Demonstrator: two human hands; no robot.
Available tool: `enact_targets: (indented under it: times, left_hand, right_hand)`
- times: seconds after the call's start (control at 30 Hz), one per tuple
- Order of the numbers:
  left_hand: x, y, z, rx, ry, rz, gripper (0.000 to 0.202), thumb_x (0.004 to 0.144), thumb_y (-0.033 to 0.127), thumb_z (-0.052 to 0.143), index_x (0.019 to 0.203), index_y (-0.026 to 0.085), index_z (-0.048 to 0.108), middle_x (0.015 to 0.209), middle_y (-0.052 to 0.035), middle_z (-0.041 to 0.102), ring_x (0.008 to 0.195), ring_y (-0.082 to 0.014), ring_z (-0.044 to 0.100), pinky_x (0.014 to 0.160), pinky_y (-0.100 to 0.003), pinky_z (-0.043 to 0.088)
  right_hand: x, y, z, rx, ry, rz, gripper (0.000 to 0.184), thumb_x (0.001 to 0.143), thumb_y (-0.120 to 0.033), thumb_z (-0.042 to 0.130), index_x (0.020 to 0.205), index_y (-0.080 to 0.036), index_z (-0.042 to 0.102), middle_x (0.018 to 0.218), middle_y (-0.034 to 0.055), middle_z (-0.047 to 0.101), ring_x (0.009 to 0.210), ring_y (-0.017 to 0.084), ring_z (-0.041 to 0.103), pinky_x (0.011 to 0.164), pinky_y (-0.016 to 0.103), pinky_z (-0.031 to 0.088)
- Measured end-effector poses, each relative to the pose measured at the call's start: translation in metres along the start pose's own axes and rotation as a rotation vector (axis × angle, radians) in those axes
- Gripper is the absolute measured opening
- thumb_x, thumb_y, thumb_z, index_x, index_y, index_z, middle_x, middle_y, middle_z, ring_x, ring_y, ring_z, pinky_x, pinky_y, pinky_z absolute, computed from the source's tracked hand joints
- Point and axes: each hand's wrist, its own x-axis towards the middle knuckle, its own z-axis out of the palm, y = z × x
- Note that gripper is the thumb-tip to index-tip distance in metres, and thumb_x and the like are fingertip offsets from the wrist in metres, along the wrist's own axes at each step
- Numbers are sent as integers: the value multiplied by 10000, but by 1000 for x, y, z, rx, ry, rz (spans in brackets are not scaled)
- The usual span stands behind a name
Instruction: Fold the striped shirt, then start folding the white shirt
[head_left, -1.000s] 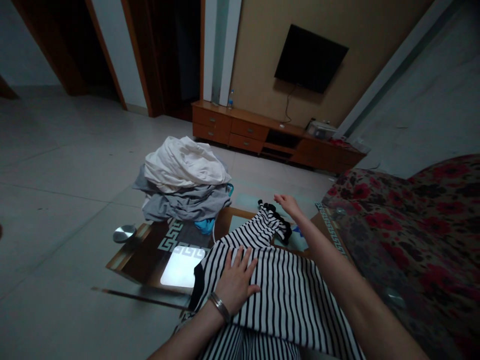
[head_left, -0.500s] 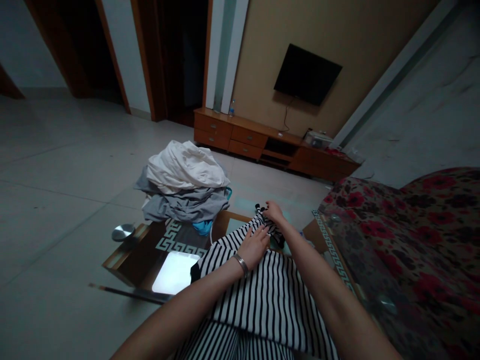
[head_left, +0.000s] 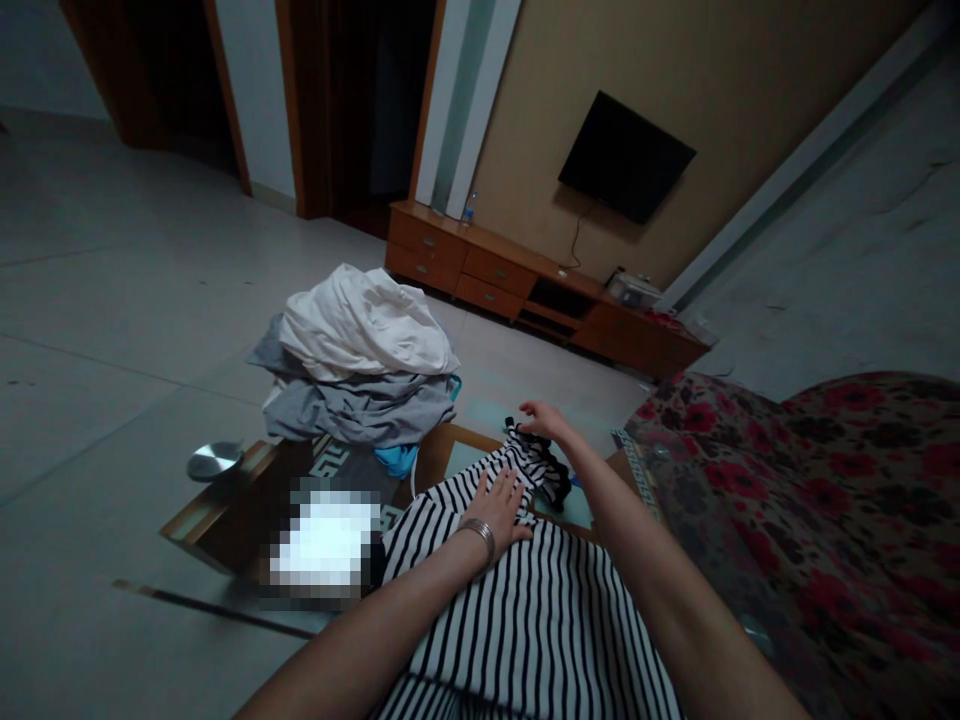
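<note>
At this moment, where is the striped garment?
In the head view, the striped garment lies at lower centre under the left hand, nearer the camera than the fabric pile at left.

Left hand [head_left: 496, 512] on striped garment [head_left: 536, 600], clothes pile [head_left: 360, 350] beyond

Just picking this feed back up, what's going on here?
A person is handling a black-and-white striped garment spread over a low table. The left hand, below a bracelet, lies flat on it. The right hand is at its bunched, black-trimmed far end, fingers bent; whether they grip the cloth is unclear. Beyond the left hand sits a loose heap of clothes, white on top and grey below.
</note>
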Motion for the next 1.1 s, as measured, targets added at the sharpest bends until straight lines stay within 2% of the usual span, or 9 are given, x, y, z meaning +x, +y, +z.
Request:
enact_targets:
  times: [0.07,0.17,0.3,0.4,0.5,0.6,0.77,0.9,1.1]
  left_hand:
    - [0,0,0,-9,5,-4,760,845,648,434,1429,167,369,1534,-130,215,1430,-285,132,1137,-553,129]
    - [-2,-1,-5,-60,21,-20,769,837,664,426,1431,178,369,1530,-126,238,1431,-294,115,1132,-558,140]
    - [-2,-1,-12,-118,29,-64,717,861,647,395,1422,201,389,1522,-114,267,1427,-298,133,1128,-562,152]
    - [-1,-1,-12,-106,20,-57,694,862,643,397,1405,212,418,1521,-107,273,1423,-301,148,1126,-570,145]
    - [-1,-1,-10,-101,30,-39,688,857,651,398,1395,223,433,1516,-98,289,1415,-307,172,1117,-586,150]
    - [-2,-2,-10,-121,48,-26,654,865,643,385,1374,239,458,1515,-75,297,1413,-315,167,1108,-596,166]
    - [1,-5,-9,-200,107,-102,457,960,368,302,1395,271,405,1514,-12,309,1411,-261,188,1115,-558,197]
    - [5,-6,-5,-154,104,-135,538,886,83,288,1380,246,424,1517,-30,302,1408,-245,205,1109,-559,209]
    - [5,-2,-6,-62,110,-165,462,912,127,303,1286,253,543,1488,-60,355,1394,-279,245,1096,-579,215]
  right_hand:
    - [0,2,8,-35,-55,15,307,584,-165,734,890,-186,723,881,38,718,781,155,644,713,206,462]
    - [1,11,2,-79,-58,46,114,669,-173,660,767,-164,717,722,27,694,670,139,622,647,202,443]
    - [10,16,-17,-99,23,15,212,787,-176,539,919,-137,700,857,67,697,762,147,621,686,220,444]
    - [11,9,-13,-102,11,-75,346,723,-112,601,1054,-180,678,1055,60,675,915,145,609,792,217,444]
    - [7,5,0,-142,-68,-126,424,577,-62,711,967,-229,719,1047,34,684,952,161,610,829,208,439]
    - [4,13,-1,-195,-78,-84,279,582,-64,705,815,-212,745,921,57,711,895,199,636,791,238,452]
    - [11,20,-20,-181,16,-15,218,683,-134,654,867,-212,741,909,73,720,897,227,646,769,271,461]
    - [16,-1,-4,-83,78,-43,268,750,-105,573,949,-202,724,995,63,714,971,194,635,846,254,454]
    - [1,2,12,160,129,-82,345,887,-181,448,1193,-180,608,1163,59,659,989,122,630,869,226,470]
